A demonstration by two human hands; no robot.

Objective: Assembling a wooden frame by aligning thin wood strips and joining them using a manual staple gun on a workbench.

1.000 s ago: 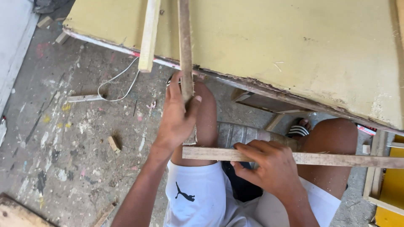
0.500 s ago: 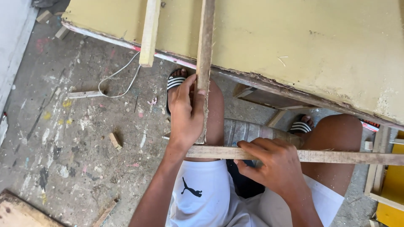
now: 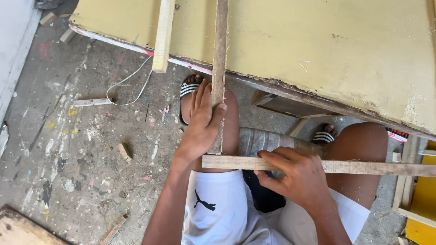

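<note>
Over the knees, the left hand (image 3: 202,122) has swung its gripped upright slat (image 3: 220,68) rightward, butting the crosswise slat (image 3: 345,167) clasped by the right hand (image 3: 297,179).

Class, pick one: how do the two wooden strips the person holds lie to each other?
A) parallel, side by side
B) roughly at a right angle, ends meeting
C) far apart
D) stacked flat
B: the left hand holds the upright strip, whose lower end meets the crosswise strip under the right hand.

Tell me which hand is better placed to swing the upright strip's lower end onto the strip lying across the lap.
Left, probably. The left hand grips the upright wooden strip near its lower end, while the right hand presses the horizontal strip on the lap.
</note>
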